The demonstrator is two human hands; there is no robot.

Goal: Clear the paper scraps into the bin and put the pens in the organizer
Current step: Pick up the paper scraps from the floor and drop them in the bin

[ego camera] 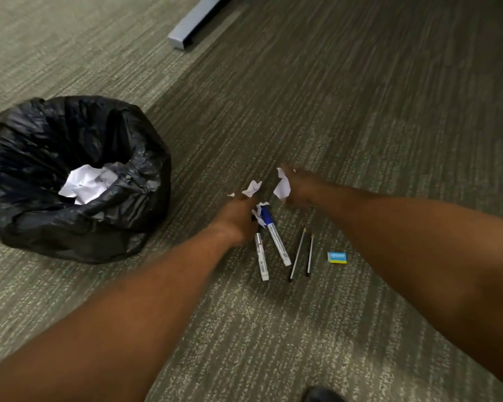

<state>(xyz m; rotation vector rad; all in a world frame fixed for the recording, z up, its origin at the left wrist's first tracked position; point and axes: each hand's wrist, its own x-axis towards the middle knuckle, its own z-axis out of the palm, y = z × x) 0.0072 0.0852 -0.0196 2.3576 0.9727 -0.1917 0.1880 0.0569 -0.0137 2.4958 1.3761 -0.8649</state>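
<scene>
On the carpet lie two white markers, one with a blue cap [276,239] and a shorter one [261,259], plus two thin pencils [297,255] [310,255]. My left hand [238,217] grips white paper scraps [253,188] just above the markers' top ends. My right hand [298,188] grips another crumpled white scrap [282,185]. A small torn scrap [261,206] lies by the blue cap. To the left stands the bin [145,175], lined with a black bag and holding crumpled paper [86,184]. No organizer is in view.
A small blue and yellow eraser [337,257] lies right of the pencils. A grey metal furniture foot [192,24] rests on the carpet at the top. A dark shoe tip [321,394] shows at the bottom edge.
</scene>
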